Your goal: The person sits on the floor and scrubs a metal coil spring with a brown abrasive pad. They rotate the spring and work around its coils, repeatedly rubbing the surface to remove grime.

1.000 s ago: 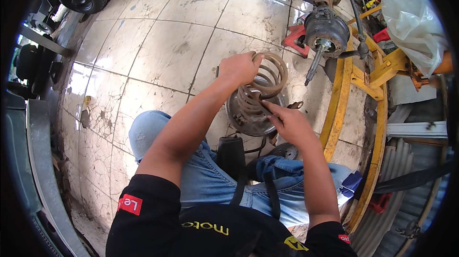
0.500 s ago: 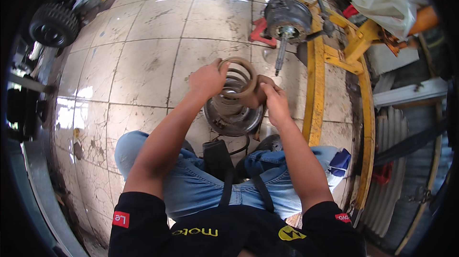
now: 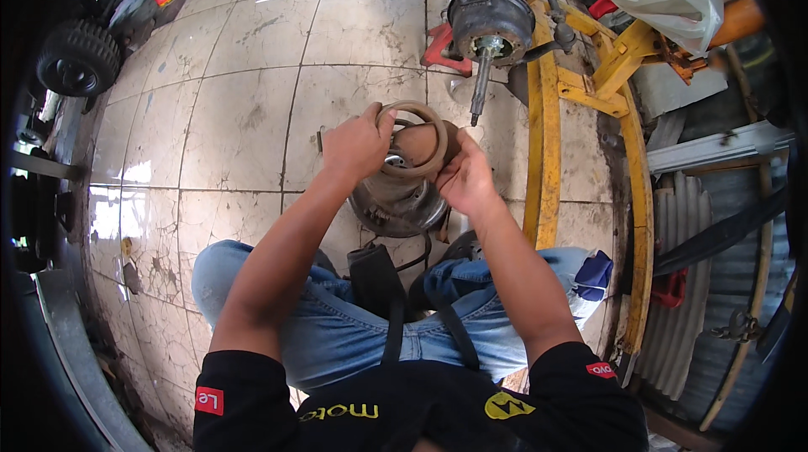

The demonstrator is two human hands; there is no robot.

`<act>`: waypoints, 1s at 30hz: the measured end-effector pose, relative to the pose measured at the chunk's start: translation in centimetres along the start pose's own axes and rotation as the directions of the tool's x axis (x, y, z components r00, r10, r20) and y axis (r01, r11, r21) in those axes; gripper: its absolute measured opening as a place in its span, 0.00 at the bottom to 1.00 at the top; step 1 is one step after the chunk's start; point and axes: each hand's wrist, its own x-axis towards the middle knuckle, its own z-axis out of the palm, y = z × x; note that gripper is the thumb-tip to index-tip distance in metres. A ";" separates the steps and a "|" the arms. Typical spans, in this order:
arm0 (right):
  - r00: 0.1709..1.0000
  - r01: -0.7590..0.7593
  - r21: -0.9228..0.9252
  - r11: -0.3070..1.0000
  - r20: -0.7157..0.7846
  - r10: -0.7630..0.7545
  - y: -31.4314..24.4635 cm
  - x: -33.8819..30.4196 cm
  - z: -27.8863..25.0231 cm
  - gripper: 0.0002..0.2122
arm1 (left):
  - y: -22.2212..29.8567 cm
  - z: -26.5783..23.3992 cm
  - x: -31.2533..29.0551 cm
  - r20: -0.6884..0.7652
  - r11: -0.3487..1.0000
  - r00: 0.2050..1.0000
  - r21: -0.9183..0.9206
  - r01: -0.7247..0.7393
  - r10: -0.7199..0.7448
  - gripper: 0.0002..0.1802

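A brownish coil spring [image 3: 414,106] stands upright in front of my knees, over a round, dull metal base [image 3: 396,223] on the floor. My left hand [image 3: 357,147] is closed around the left side of its top coil. At the coil's right side is my right hand [image 3: 468,176], pinching a bent brown sheet [image 3: 417,144] that looks like sandpaper. Part of the sheet lies across the inside of the top ring. The coils lower down are partly hidden by the ring and the sheet.
A dark axle hub with a pointed shaft [image 3: 480,86] sits ahead right, near a red stand [image 3: 446,50]. Along the right runs a yellow metal frame [image 3: 543,157]. A black tyre [image 3: 78,58] lies far left. A black strap hangs between my knees.
The brown sheet has shifted from around the coil's right side to across its inside, with my right hand turning palm more upward. My left hand keeps its hold on the ring.
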 end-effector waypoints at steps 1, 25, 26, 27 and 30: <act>0.998 0.013 0.036 0.999 -0.059 -0.010 -0.2 0.4 -0.2 0.20 | 0.3 0.1 -0.1 0.003 1.000 1.000 0.005 0.001 -0.001 0.34; 0.993 0.003 -0.012 1.000 -0.121 -0.005 1.0 -0.1 0.3 0.18 | -0.5 -0.1 0.5 -0.013 0.999 0.999 -0.026 0.038 -0.038 0.34; 0.992 0.032 -0.005 0.999 -0.119 -0.032 0.7 0.1 0.4 0.18 | -0.6 -0.2 0.4 -0.008 0.998 0.999 -0.032 0.050 -0.051 0.34; 0.991 0.061 0.002 0.998 -0.118 -0.060 -0.2 0.3 0.4 0.18 | -0.5 -0.3 0.3 0.003 0.998 0.999 -0.038 0.042 -0.042 0.34; 0.955 0.239 -0.041 0.970 -0.171 -0.242 -2.5 1.4 -0.9 0.19 | 0.2 -0.2 -0.2 0.028 0.999 0.999 -0.037 0.017 -0.016 0.33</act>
